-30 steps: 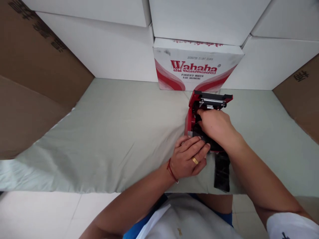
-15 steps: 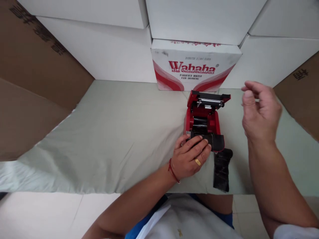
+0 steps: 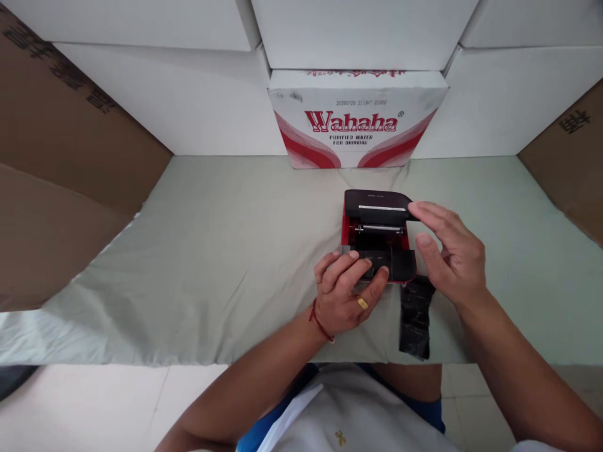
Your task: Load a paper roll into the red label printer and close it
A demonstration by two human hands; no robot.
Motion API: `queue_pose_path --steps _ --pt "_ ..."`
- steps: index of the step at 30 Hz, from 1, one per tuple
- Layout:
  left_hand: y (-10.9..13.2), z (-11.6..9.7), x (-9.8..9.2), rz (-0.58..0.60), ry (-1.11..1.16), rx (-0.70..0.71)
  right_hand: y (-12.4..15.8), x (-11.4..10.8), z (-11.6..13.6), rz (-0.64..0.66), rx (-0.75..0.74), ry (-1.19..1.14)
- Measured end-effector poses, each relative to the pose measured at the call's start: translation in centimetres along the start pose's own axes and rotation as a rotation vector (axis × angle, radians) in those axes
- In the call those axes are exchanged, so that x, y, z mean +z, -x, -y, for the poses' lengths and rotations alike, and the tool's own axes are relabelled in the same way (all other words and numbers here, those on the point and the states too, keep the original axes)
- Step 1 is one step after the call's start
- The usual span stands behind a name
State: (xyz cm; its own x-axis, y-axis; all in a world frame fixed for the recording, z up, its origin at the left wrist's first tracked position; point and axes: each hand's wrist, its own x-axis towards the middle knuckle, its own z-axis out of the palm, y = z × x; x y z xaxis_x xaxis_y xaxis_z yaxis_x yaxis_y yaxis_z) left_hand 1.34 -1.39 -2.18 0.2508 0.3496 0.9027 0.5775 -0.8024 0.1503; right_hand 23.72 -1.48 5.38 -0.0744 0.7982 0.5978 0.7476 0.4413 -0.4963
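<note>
- White boxes (image 3: 155, 94) and brown cartons (image 3: 61, 138) border our bench (image 3: 202, 251), screening its back and sides.
- Our red-and-black printer (image 3: 380, 233) sits before the Wahaha box (image 3: 353, 141), near the bench's front edge, probably for easy reach.
- We lay our left hand (image 3: 347, 292) on the printer's front, fingers slightly spread and gripping nothing, seemingly to steady it.
- Our right hand (image 3: 450, 254) is half spread, thumb apart, fingertips at the corner of the partly raised lid (image 3: 377, 199), apparently guiding rather than pinching it.
- Beside the printer's front, a black strip (image 3: 414, 323) lies loose.
</note>
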Motion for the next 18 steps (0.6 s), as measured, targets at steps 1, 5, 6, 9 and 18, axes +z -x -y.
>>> queue_pose_path --steps 1,5,6,9,18 --pt "0.0 0.0 0.0 0.003 -0.011 -0.002 0.5 -0.1 0.0 0.006 -0.011 0.007" --pt "-0.2 -0.2 0.0 0.017 -0.03 -0.015 2.1 0.2 0.0 0.027 -0.062 0.034" --pt "-0.3 -0.2 0.0 0.018 -0.019 -0.017 2.4 0.3 0.0 0.023 -0.081 0.045" --pt "-0.3 0.0 0.0 0.05 0.05 -0.034 2.9 0.9 -0.2 0.004 -0.148 0.089" --pt "-0.8 3.2 -0.8 0.124 0.548 -0.405 2.9 2.5 -0.6 -0.095 -0.154 0.089"
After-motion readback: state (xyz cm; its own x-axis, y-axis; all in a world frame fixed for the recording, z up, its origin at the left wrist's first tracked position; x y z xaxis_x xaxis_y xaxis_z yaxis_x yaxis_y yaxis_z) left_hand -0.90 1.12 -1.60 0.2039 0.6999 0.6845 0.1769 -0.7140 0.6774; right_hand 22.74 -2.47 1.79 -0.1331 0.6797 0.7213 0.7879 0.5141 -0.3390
